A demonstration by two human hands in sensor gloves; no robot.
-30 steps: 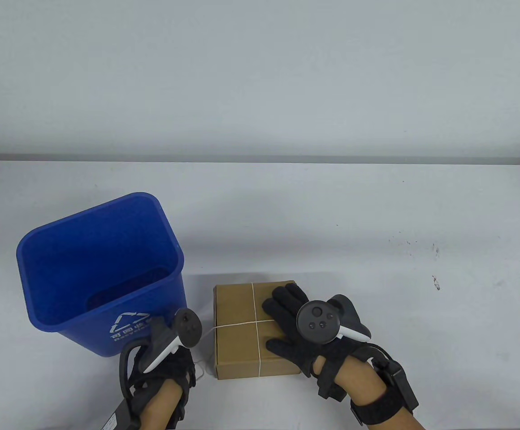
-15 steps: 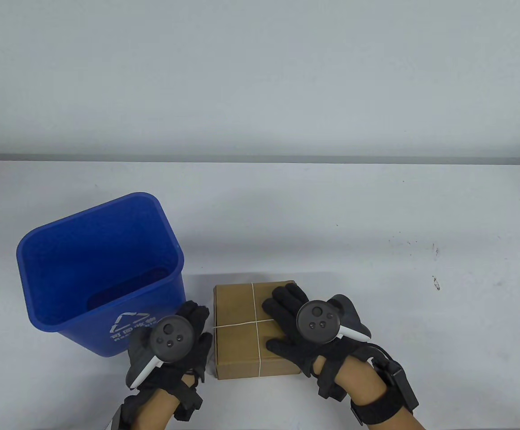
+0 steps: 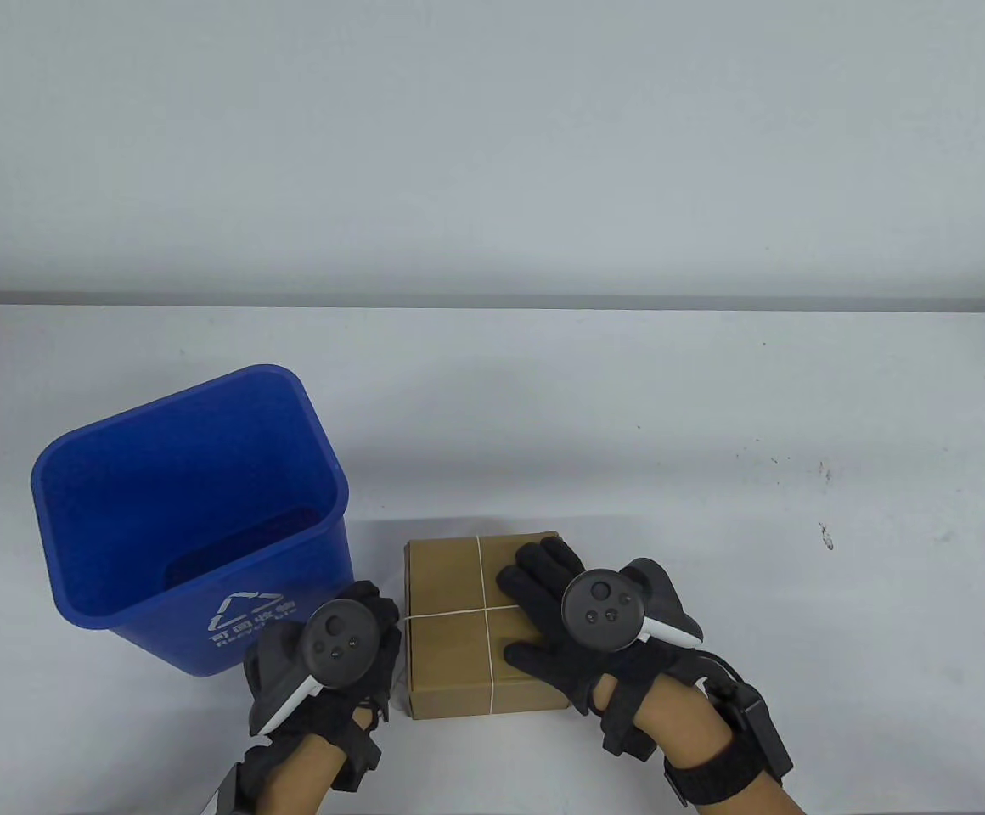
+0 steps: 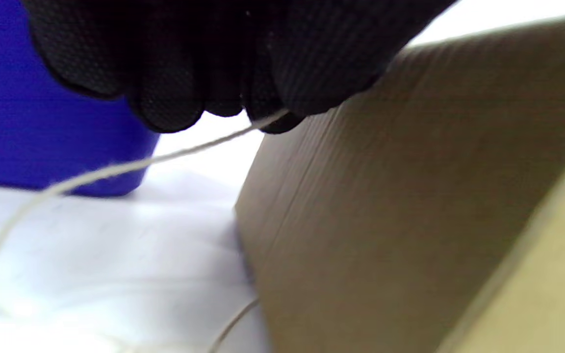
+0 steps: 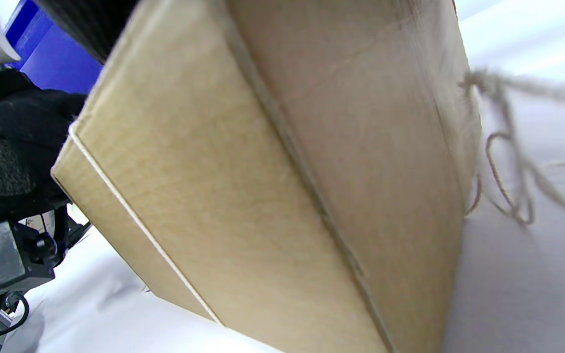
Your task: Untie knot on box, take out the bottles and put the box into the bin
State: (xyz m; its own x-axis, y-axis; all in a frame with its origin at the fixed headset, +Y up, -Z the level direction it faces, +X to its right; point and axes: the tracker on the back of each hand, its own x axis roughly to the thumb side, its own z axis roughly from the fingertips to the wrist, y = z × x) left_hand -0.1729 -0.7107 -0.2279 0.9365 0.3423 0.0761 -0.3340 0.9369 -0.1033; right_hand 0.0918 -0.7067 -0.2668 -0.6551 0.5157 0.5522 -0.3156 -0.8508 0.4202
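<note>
A brown cardboard box (image 3: 450,628) lies near the table's front edge, bound crosswise with white string (image 3: 486,608). My right hand (image 3: 537,604) rests flat on the right part of its top, fingers straight. My left hand (image 3: 384,616) is against the box's left side. In the left wrist view its bunched fingertips (image 4: 282,93) pinch the string (image 4: 115,170) beside the box wall (image 4: 410,196); a slack length curves off to the left. In the right wrist view the box (image 5: 282,162) fills the frame and a loose tangle of string (image 5: 508,166) hangs off its far edge. No bottles show.
An empty blue recycling bin (image 3: 102,552) stands upright left of the box, just beyond my left hand. It also shows in the left wrist view as the blue bin (image 4: 32,127). The white table (image 3: 671,441) stretches behind and to the right.
My left hand has come from in front of the bin, where it held the string taut, up to the box's left side. The right hand and the box have not moved.
</note>
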